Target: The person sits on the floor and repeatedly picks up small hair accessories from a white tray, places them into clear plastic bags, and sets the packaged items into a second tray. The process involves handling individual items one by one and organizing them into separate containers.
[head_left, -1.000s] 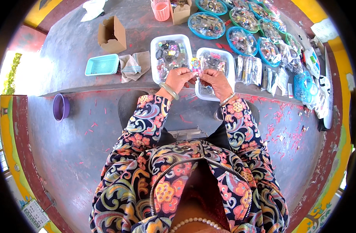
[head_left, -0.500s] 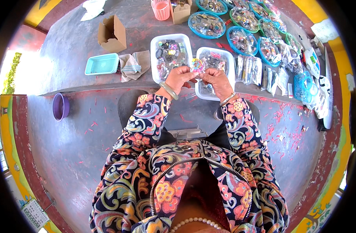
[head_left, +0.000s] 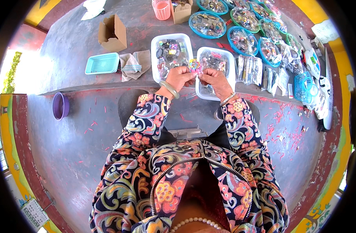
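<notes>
Both hands raised together — left hand (head_left: 180, 77), right hand (head_left: 213, 79) — fingertips pinched.

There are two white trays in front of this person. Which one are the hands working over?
The right white tray. Both hands, left hand and right hand, hold a small colourful piece near its inner edge; the left white tray lies beside it, farther left.

A grey concrete table (head_left: 69, 58) with worn red paint along its edge spans the upper part of the view, lit by bright daylight that glares white at the left. Below it, the grey floor (head_left: 81, 155) is scuffed and strewn with small red scraps (head_left: 279, 116). Yellow and red painted borders (head_left: 14, 163) curve around the floor's rim.
</notes>
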Action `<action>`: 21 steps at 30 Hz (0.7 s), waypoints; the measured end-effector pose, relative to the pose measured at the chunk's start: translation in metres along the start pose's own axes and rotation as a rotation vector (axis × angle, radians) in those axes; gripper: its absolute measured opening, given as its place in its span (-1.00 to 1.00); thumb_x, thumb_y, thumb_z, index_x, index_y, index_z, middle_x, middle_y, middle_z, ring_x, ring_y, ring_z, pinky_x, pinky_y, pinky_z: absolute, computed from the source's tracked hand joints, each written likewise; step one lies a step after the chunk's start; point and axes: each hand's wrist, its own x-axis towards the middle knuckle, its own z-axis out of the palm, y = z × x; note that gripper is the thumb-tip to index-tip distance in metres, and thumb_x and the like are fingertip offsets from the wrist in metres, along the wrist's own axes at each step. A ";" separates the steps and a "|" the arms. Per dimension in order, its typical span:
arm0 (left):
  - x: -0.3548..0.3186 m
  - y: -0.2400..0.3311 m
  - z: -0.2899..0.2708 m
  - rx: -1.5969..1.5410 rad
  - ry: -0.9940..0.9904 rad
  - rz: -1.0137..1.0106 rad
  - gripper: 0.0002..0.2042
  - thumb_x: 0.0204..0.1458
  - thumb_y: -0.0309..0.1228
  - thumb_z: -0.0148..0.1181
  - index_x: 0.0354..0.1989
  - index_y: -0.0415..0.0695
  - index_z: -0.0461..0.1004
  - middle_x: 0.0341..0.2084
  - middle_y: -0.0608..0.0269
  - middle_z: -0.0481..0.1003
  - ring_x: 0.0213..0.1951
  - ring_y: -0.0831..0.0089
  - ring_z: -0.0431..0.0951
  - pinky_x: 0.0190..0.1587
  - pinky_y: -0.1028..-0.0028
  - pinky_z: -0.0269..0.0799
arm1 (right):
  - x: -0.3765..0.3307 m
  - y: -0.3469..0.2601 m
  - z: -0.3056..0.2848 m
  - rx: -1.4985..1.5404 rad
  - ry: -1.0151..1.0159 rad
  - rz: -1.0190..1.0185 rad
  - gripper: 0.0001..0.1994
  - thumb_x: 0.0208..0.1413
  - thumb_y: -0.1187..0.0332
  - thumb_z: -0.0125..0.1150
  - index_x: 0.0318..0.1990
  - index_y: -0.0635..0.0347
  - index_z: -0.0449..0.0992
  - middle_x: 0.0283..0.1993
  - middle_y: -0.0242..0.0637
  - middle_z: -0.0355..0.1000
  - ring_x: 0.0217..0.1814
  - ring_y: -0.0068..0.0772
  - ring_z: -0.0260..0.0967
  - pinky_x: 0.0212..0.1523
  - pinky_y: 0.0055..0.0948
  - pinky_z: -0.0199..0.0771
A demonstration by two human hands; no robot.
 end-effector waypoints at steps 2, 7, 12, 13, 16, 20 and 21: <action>-0.004 0.003 0.003 0.057 -0.035 0.039 -0.85 -0.11 -0.39 0.17 -0.50 -0.24 0.46 -0.66 0.31 0.44 -0.58 0.61 0.41 -0.55 0.62 0.29 | -0.003 -0.008 0.008 0.011 0.068 0.004 -0.87 -0.04 0.34 0.19 -0.51 0.19 0.45 -0.57 -0.51 0.32 -0.52 -0.73 0.15 -0.47 -0.69 0.14; -0.005 -0.002 0.005 0.260 -0.085 0.111 -0.85 -0.12 -0.39 0.17 -0.53 -0.23 0.47 -0.69 0.33 0.43 -0.62 0.63 0.39 -0.54 0.62 0.30 | -0.001 -0.007 0.005 0.134 0.029 -0.009 -0.85 -0.04 0.32 0.19 -0.52 0.18 0.44 -0.57 -0.50 0.33 -0.50 -0.74 0.17 -0.44 -0.69 0.14; -0.008 0.006 0.008 0.273 -0.094 0.019 -0.84 -0.10 -0.37 0.16 -0.48 -0.22 0.48 -0.63 0.35 0.44 -0.59 0.64 0.38 -0.56 0.62 0.32 | 0.002 0.002 0.000 0.182 0.092 -0.043 -0.85 -0.04 0.35 0.19 -0.53 0.21 0.44 -0.58 -0.50 0.33 -0.52 -0.74 0.18 -0.45 -0.70 0.14; -0.008 0.007 0.009 0.234 -0.079 0.020 -0.84 -0.09 -0.37 0.16 -0.45 -0.22 0.48 -0.60 0.35 0.45 -0.57 0.64 0.39 -0.57 0.62 0.32 | 0.002 0.002 -0.001 0.184 0.114 -0.045 -0.85 -0.04 0.36 0.19 -0.53 0.22 0.44 -0.58 -0.50 0.33 -0.53 -0.74 0.17 -0.46 -0.70 0.14; -0.006 0.005 0.010 0.108 -0.025 0.020 -0.83 -0.07 -0.35 0.14 -0.39 -0.21 0.48 -0.52 0.38 0.45 -0.51 0.65 0.40 -0.59 0.63 0.32 | 0.002 0.003 -0.002 0.153 0.123 -0.049 -0.86 -0.05 0.37 0.20 -0.53 0.24 0.46 -0.58 -0.50 0.33 -0.54 -0.74 0.18 -0.48 -0.71 0.15; 0.001 -0.004 0.006 0.005 0.023 -0.014 -0.83 -0.05 -0.36 0.12 -0.36 -0.21 0.48 -0.49 0.38 0.45 -0.50 0.65 0.41 -0.60 0.64 0.32 | 0.003 0.006 0.002 0.118 0.138 -0.054 -0.86 -0.05 0.38 0.20 -0.50 0.27 0.48 -0.57 -0.49 0.36 -0.54 -0.74 0.19 -0.49 -0.72 0.15; 0.002 -0.005 0.006 0.002 0.025 -0.029 -0.83 -0.05 -0.37 0.12 -0.36 -0.21 0.48 -0.50 0.38 0.45 -0.50 0.64 0.41 -0.60 0.64 0.33 | 0.002 0.006 0.003 0.092 0.136 -0.053 -0.87 -0.05 0.38 0.20 -0.49 0.27 0.48 -0.55 -0.48 0.37 -0.53 -0.73 0.20 -0.48 -0.72 0.16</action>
